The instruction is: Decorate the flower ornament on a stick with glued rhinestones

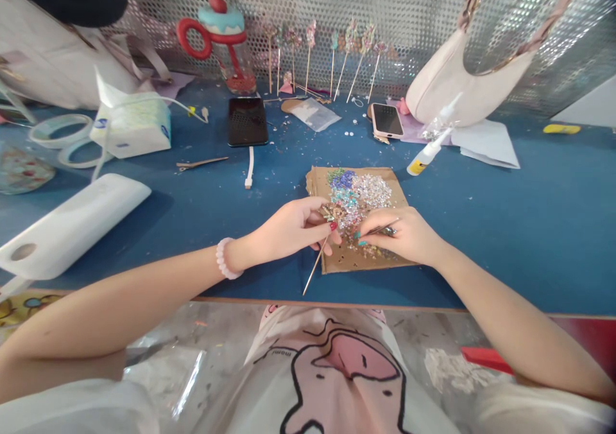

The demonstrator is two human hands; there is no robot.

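Observation:
My left hand (291,228) pinches a thin wooden stick (314,270), whose lower end slants down toward the table's front edge. A small brownish decorated piece (337,212) shows at the stick's upper end, partly hidden by my fingers. In my right hand (411,234) is a pair of tweezers (387,225), closed in by the fingers, with the tips close to the rhinestones. Both hands hover over a piece of cardboard (344,266). Loose rhinestones (373,190) in clear, blue, green and turquoise heaps lie on it.
Several decorated sticks (308,55) stand upright along the back. Behind the cardboard lie a black phone (247,121), a pink-cased phone (387,120) and a glue bottle (427,155). To the left are a tissue box (137,129), tape rolls and a white device (72,225); a handbag (462,87) stands back right.

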